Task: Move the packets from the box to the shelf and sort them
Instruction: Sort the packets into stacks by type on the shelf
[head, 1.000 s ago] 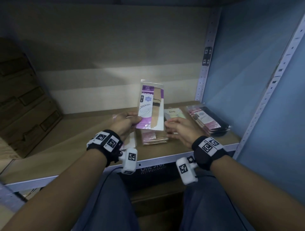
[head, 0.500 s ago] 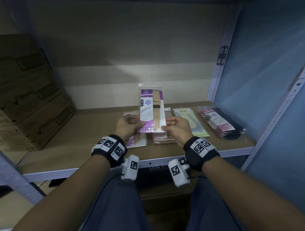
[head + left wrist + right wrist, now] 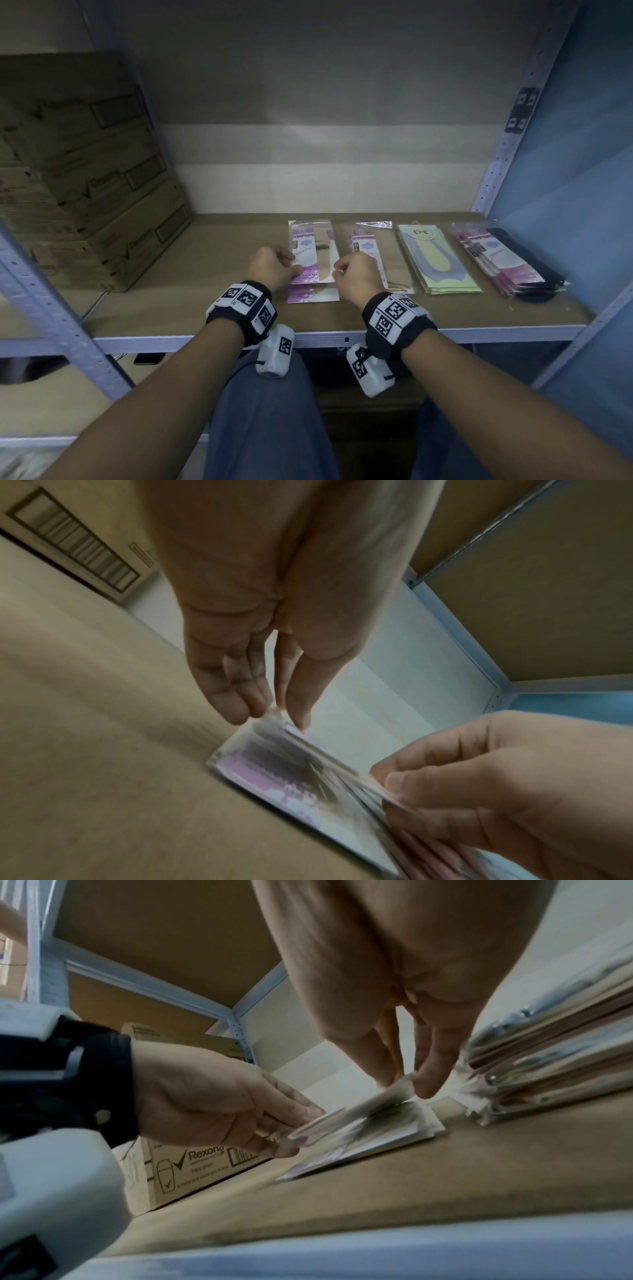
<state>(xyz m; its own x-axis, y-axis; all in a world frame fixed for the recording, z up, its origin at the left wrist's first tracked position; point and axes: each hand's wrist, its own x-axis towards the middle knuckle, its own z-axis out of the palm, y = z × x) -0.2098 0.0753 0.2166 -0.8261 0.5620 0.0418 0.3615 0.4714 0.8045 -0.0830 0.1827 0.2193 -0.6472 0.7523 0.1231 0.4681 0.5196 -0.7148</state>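
Observation:
A purple-and-white packet lies low over the leftmost purple pile on the shelf board. My left hand pinches its left edge and my right hand pinches its right edge. In the left wrist view, thumb and fingers nip the blurred packet. The right wrist view shows my right fingertips on the packet's edge, just above the pile. To the right lie a pink pile, a yellow-green pile and a pink-and-black pile.
Stacked cardboard cartons fill the shelf's left end. Blue-grey metal uprights frame the bay, with a blue wall on the right. A dark box sits below the shelf edge, between my knees.
The packet, held upright in front of me a second ago, has come down flat onto the leftmost pile. Both hands lowered with it, and my view has shifted left.

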